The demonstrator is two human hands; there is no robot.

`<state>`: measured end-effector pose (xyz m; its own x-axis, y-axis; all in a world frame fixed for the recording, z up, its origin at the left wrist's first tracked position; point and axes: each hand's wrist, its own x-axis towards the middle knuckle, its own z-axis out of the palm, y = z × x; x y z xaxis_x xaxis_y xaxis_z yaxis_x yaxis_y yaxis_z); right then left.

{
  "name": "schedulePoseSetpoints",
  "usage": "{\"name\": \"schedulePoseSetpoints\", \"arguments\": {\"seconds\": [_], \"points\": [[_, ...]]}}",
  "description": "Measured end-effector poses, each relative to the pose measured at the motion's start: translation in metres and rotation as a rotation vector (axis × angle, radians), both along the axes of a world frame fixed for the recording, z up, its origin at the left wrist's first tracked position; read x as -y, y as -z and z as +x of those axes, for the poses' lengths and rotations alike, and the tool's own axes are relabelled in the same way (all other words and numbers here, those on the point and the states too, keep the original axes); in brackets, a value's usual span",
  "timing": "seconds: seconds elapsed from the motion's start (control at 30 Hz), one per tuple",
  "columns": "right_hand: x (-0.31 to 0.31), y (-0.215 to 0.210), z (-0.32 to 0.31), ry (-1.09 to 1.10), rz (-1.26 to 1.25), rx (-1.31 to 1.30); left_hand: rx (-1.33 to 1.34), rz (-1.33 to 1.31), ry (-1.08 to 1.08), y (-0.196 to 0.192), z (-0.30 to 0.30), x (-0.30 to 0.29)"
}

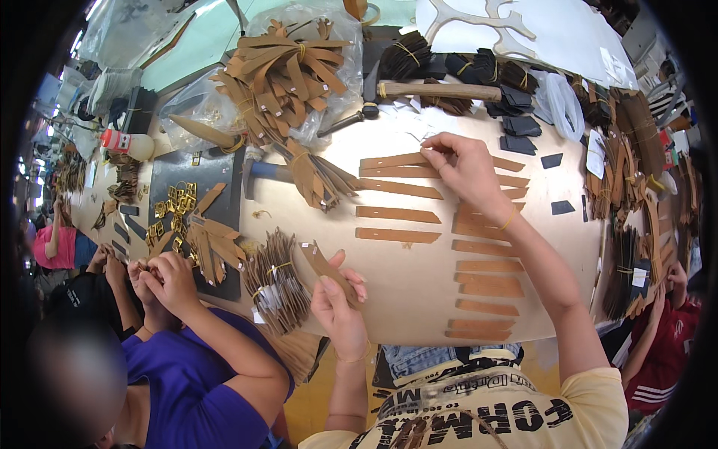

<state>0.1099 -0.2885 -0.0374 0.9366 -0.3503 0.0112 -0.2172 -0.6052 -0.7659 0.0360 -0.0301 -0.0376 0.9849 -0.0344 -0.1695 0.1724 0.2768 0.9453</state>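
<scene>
My left hand (340,303) is closed around a brown leather strap (327,267) with a small white label near its upper end. At the far side of the worktable, my right hand (465,173) pinches at a tan leather strap (393,161), the top one in a column of several. The straps in that column lie flat and roughly parallel, with slanted right ends. Under my right forearm runs a second column of tan leather strips (488,284), some overlapping. Beside my left hand stands a bundle of brown straps (278,280) with white tags.
Behind lie a large heap of tan straps (288,71), a wooden-handled hammer (441,91) and dark leather bundles (404,56). A blue-handled hammer (269,170) is at left. A person in purple (202,382) works close by, near gold buckles (176,206). Strap bundles (621,172) edge the right.
</scene>
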Motion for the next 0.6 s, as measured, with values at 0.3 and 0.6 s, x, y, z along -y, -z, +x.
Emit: {"name": "schedulePoseSetpoints", "arguments": {"seconds": [0.3,0.6], "points": [[-0.003,0.013,-0.006,-0.032,-0.34,0.125,-0.004,-0.023,0.039,0.002,0.005,0.004],[-0.011,0.021,-0.006,0.009,-0.552,0.181,-0.098,-0.092,0.136,-0.002,0.01,0.009]]}}
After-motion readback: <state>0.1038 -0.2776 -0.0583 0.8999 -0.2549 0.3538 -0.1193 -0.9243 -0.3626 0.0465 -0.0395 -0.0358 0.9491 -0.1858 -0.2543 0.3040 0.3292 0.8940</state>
